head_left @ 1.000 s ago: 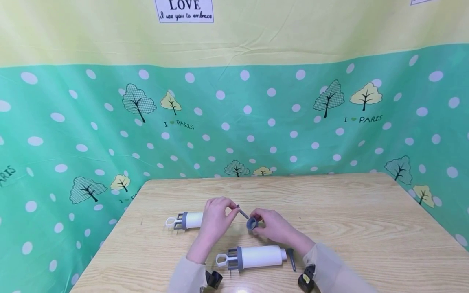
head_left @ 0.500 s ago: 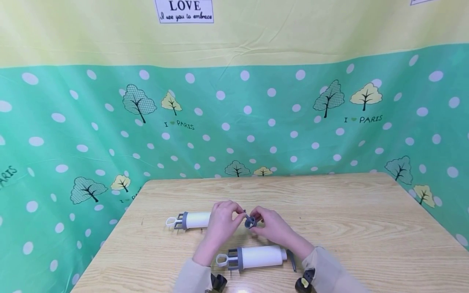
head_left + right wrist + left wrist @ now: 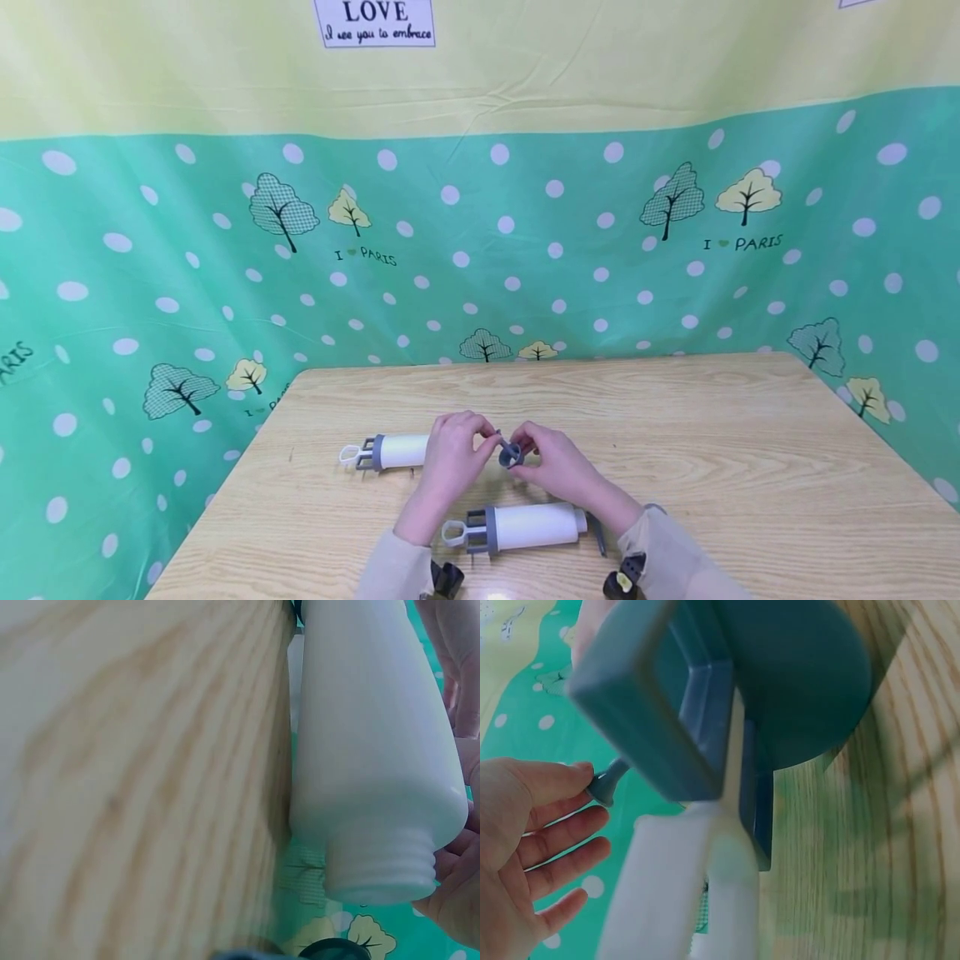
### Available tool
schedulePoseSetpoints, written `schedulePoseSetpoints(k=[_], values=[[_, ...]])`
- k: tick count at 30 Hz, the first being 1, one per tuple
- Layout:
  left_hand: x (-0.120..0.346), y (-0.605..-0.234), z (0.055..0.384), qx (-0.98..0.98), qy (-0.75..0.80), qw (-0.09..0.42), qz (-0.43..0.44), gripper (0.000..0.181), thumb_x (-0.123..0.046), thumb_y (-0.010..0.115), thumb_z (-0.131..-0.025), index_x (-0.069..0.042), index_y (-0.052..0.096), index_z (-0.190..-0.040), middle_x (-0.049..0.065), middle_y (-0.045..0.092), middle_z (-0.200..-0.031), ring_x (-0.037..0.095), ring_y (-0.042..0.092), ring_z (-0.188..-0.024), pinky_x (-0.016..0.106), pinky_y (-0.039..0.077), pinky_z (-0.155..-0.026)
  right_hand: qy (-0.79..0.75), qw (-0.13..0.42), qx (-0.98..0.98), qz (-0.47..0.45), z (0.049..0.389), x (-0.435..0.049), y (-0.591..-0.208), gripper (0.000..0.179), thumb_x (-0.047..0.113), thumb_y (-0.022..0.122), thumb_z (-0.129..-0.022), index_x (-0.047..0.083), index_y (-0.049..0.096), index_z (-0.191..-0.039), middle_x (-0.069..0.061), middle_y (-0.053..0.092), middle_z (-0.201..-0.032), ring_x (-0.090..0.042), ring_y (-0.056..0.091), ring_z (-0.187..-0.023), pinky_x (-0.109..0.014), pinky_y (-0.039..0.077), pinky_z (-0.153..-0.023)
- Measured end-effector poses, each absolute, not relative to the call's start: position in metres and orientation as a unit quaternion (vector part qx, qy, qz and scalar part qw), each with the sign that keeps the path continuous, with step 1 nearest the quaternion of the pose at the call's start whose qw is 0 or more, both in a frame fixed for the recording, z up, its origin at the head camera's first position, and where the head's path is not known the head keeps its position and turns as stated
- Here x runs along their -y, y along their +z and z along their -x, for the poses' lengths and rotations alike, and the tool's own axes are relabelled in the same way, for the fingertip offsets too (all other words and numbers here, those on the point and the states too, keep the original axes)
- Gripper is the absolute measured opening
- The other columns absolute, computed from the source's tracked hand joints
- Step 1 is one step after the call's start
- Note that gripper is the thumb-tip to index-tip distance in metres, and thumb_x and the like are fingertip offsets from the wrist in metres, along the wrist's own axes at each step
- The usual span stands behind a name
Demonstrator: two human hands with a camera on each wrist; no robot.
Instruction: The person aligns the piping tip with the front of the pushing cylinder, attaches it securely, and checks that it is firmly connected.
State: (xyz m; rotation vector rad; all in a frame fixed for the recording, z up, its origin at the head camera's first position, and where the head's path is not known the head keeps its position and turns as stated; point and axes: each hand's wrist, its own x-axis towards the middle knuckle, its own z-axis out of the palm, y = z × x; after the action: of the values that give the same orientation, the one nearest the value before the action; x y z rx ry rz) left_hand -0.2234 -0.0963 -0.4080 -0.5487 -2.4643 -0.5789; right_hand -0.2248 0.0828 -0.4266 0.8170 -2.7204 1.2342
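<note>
My left hand pinches the flared end of a thin grey nozzle between thumb and index finger; its other fingers are spread in the left wrist view. The nozzle's narrow end is at the mouth of a grey ring-shaped cap. My right hand grips that cap between thumb and fingers. How deep the nozzle sits in the cap is too small to tell. Below both hands lies a white syringe-like press with a grey frame and a looped white handle. Its threaded neck is bare.
A second white press lies behind my left hand, partly covered by it. Another grey nozzle rests beside the near press's neck. A dark rounded edge shows behind the right sleeve. A patterned cloth hangs behind the wooden table.
My left hand has moved right and slightly down, bringing the nozzle from beside the cap to its mouth. The right hand has shifted only a little left.
</note>
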Motion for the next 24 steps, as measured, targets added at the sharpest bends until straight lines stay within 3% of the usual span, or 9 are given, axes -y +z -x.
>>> schedulePoseSetpoints(k=[9,24], values=[[0.0971,-0.4071,0.2227,0.916,-0.218,0.273,0.195,0.010,-0.025,0.073,-0.075,-0.019,0.066,-0.075,-0.010,0.064,-0.073,0.010,0.061,-0.074,0.036,0.042,-0.084,0.402,0.016,0.877,-0.263,0.2240,-0.0818,-0.4256,0.028,0.018,0.071,-0.078,0.014,0.056,-0.101,0.005,0.063,-0.094,-0.011,0.060,-0.087,-0.038,0.048,-0.079],[0.0920,-0.4087,0.2186,0.922,-0.213,0.233,0.226,0.010,-0.025,0.072,-0.076,-0.018,0.065,-0.075,-0.008,0.063,-0.075,0.010,0.059,-0.075,0.038,0.041,-0.084,0.406,0.032,0.876,-0.260,0.2256,-0.0765,-0.4256,0.028,0.019,0.071,-0.077,0.016,0.056,-0.101,0.005,0.063,-0.093,-0.012,0.060,-0.087,-0.037,0.048,-0.078]])
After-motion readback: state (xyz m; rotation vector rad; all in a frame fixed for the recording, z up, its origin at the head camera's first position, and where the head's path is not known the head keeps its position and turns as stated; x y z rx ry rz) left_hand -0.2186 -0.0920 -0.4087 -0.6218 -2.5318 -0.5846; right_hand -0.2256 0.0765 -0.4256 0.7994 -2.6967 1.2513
